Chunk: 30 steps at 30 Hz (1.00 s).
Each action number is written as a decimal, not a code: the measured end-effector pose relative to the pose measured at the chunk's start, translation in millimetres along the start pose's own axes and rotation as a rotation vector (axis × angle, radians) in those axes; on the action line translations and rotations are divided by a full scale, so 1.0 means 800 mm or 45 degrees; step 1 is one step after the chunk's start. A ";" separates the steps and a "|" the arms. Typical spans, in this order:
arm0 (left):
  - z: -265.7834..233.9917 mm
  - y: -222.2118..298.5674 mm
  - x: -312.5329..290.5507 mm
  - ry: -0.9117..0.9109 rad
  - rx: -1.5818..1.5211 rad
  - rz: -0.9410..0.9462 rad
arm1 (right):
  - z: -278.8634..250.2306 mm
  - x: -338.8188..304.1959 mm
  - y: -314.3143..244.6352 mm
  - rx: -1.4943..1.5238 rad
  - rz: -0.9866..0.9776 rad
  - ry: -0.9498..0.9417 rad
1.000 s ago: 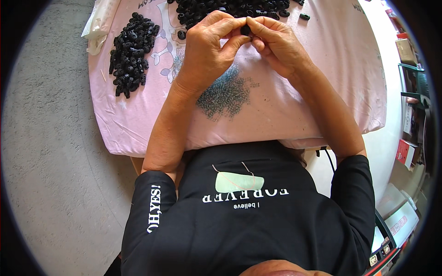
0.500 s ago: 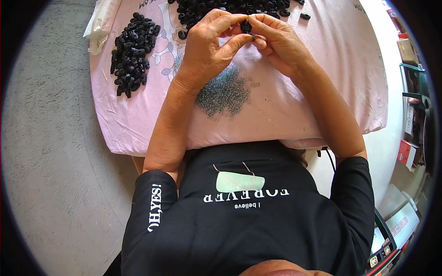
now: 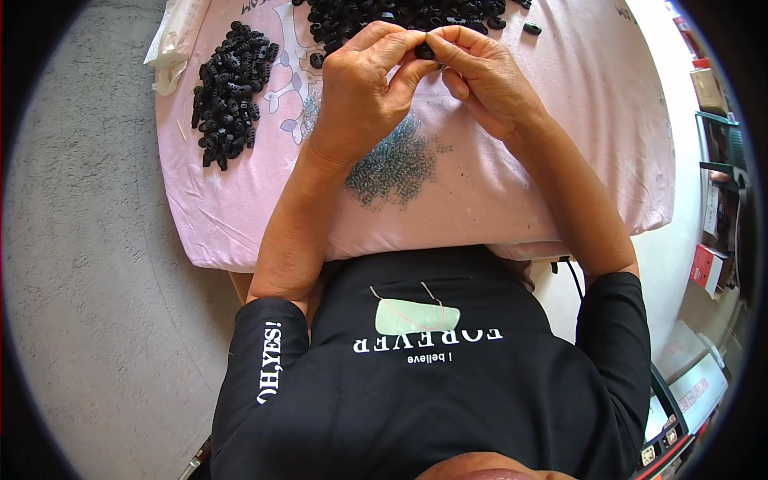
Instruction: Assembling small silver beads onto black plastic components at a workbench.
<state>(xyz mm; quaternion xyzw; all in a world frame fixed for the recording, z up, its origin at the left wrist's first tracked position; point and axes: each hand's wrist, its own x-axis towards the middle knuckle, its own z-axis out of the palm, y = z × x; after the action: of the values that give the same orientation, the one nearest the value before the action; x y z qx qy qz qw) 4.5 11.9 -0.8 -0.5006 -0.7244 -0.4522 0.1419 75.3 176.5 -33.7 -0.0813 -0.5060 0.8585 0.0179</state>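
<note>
One underway: pinching black piece (image 3: pixel 425 51), left grip (image 3: pixel 358 86), right grip (image 3: pixel 490 82) | likely done: pile (image 3: pixel 232 92) leftward; pending: heap (image 3: pixel 344 16) beyond, springs (image 3: pixel 392 172) nearer

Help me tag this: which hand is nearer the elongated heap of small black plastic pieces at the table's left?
Left. The left hand is right of the heap, patterned pink cloth between; the right hand is farther right.
</note>
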 end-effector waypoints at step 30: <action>0.003 -0.005 0.001 0.002 0.041 -0.093 | 0.011 -0.009 -0.010 -0.080 -0.025 -0.019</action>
<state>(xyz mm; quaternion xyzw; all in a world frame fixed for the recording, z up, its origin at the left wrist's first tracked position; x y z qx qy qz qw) 1.3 14.1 -3.3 -0.4712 -0.7493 -0.4457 0.1339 80.6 171.8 -21.6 -0.0705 -0.5335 0.8426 0.0199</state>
